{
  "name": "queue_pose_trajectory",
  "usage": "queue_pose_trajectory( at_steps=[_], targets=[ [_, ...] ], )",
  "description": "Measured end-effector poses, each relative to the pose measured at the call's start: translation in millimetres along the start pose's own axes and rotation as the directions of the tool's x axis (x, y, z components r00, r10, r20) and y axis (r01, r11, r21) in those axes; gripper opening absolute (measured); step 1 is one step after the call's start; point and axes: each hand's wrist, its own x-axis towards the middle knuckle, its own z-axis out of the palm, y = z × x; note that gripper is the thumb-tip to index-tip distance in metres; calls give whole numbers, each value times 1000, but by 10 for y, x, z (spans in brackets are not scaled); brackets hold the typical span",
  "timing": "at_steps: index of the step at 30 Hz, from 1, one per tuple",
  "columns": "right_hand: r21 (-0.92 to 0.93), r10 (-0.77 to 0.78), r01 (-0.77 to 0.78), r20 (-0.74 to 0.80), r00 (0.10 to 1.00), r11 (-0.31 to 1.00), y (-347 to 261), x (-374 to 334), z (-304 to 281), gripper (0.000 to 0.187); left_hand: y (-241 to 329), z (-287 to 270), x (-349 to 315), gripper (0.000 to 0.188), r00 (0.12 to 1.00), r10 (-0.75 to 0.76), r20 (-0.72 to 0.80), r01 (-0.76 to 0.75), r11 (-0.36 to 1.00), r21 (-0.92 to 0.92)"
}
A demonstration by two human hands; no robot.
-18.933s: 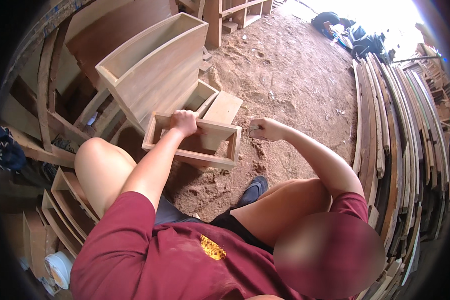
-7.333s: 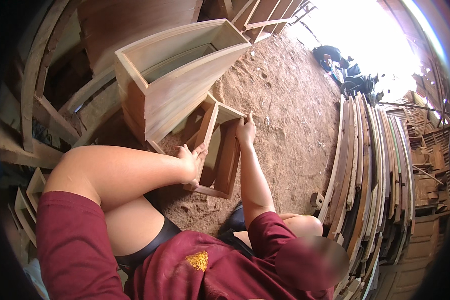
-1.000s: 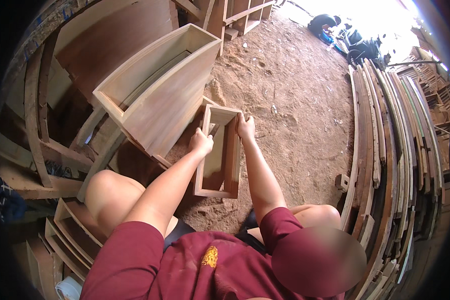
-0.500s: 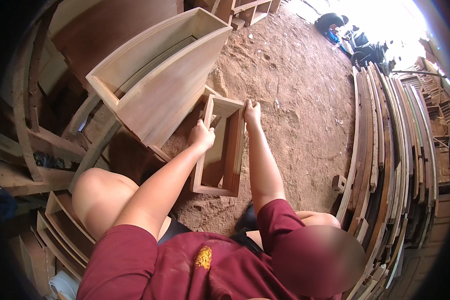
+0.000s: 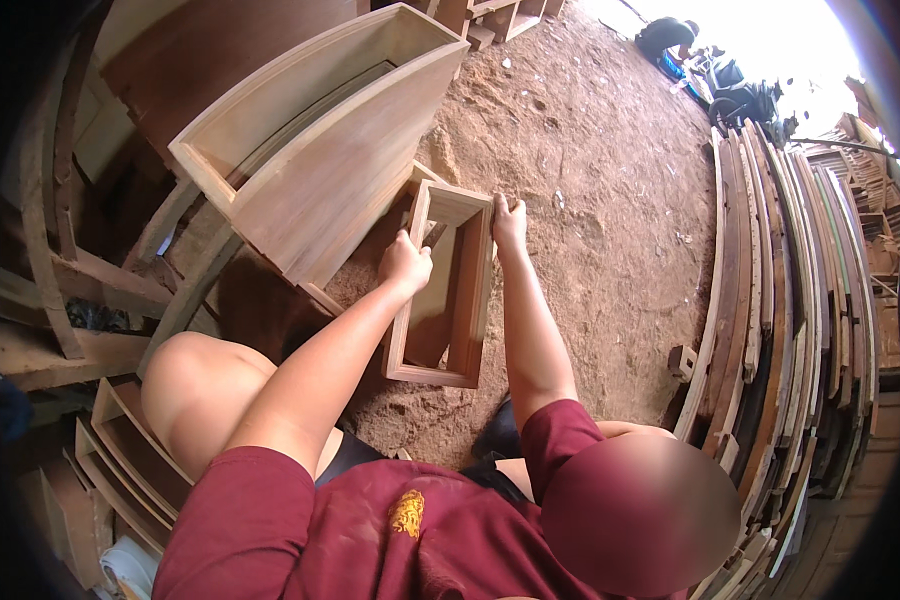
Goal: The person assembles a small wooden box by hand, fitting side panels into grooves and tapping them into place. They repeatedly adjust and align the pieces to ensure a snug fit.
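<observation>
A small rectangular wooden frame, like an open drawer box, is held between my two hands in front of my knees. My left hand is closed over its left side, the thumb pointing inward. At the upper right corner, my right hand grips the outer edge with bent fingers. Through the frame's opening I see wood panelling and a strip of ground. Just beyond my left hand stands a tall, deep wooden cabinet carcass with an open top. Part of another wooden piece shows behind the frame's upper left corner.
Long boards are stacked along the right side, with a small wood block beside them. Shallow wooden boxes sit at my lower left. Wooden beams stand at the left. A parked motorbike is at the far right.
Both hands still grip the wooden frame, which has shifted very slightly up and to the right in view. The surroundings shift only a little.
</observation>
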Motion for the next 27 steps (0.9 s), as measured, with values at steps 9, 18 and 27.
queue_pose_trajectory(
  at_steps=[9,18,27],
  targets=[
    [104,0,5,-46,999,995,-90,-42,65,59,-38,3,38,53,1000,-3,7,3,1000,7],
    [172,-88,93,-38,995,981,224,-349,89,51,-20,-53,51,59,997,-65,38,63,997,50],
    [98,-114,131,-157,981,987,167,-83,76,53,24,21,67,63,997,-20,72,19,1000,7]
  ],
)
